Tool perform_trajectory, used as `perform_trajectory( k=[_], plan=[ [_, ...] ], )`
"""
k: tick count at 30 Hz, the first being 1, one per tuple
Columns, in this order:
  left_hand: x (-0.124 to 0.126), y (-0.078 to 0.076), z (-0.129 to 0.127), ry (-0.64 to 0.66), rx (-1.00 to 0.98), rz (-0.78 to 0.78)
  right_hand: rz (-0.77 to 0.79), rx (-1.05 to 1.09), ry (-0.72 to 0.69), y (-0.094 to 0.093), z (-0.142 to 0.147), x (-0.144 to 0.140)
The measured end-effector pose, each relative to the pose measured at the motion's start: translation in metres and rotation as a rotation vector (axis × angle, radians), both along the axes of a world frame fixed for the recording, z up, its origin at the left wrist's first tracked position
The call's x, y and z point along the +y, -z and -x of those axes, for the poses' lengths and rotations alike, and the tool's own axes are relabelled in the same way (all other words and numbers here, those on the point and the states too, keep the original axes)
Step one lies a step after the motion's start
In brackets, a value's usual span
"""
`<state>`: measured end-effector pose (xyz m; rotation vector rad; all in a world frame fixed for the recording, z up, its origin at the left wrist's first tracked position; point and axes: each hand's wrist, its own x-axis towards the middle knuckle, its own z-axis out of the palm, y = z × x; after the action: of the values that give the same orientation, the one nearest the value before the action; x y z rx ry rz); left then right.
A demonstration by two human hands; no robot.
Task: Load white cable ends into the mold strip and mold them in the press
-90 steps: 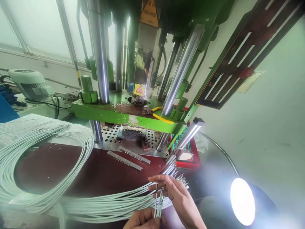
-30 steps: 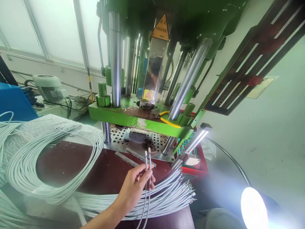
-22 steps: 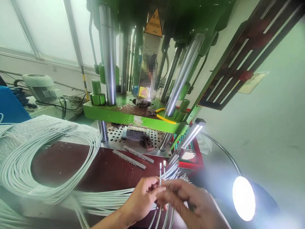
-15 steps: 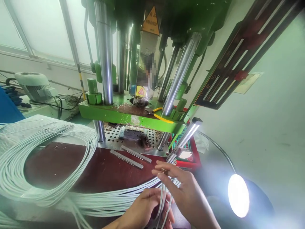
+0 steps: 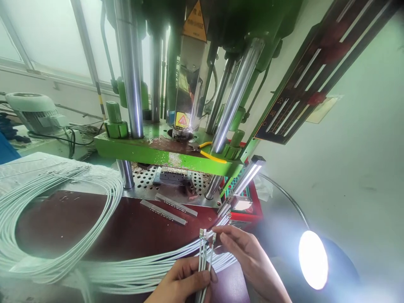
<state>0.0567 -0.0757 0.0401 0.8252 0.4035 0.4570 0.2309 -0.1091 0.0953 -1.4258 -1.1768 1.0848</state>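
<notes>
Cable tips have emerged from the right hand, fingers parted; the left hand pinches cables near the edge of the maroon table, before a green press.

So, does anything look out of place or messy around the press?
Yes: yellow-handled pliers lie on the green press plate, right by a steel column, an odd resting place for a tool. Pale flecks also mark the plate's front edge, possibly debris or worn paint.

In front of one press, two hands, at least three held cables and two metal bars are counted, with one pair of pliers on it.
</notes>
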Motion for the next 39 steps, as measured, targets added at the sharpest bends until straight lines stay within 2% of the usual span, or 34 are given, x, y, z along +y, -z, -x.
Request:
perform_trajectory(
  k=[6,12,17,22,26,30,34,39],
  plan=[
    [-0.002,-0.001,0.001,0.053,0.008,0.100,-0.002,0.145,-0.081,-0.003,0.006,0.001],
    [0.001,-0.008,-0.001,0.011,0.014,-0.040,0.054,-0.035,-0.073,-0.007,0.014,0.003],
    [0.002,-0.015,-0.001,-0.056,0.066,0.016,0.016,-0.121,-0.061,-0.012,0.016,0.002],
    [0.003,-0.011,0.001,-0.049,0.025,0.058,0.048,-0.110,-0.088,-0.014,0.014,0.000],
    [0.005,-0.009,0.003,0.006,0.031,0.090,0.085,-0.236,-0.052,-0.010,0.015,-0.001],
    [0.007,-0.008,0.003,-0.042,0.036,0.104,0.116,-0.347,-0.058,-0.004,0.018,0.000],
    [0.009,-0.004,0.003,0.007,0.014,0.084,0.154,-0.382,-0.080,0.000,0.021,0.001],
    [0.009,0.003,0.015,-0.027,0.000,0.036,0.176,-0.397,-0.135,0.008,0.026,0.005]
  ],
)
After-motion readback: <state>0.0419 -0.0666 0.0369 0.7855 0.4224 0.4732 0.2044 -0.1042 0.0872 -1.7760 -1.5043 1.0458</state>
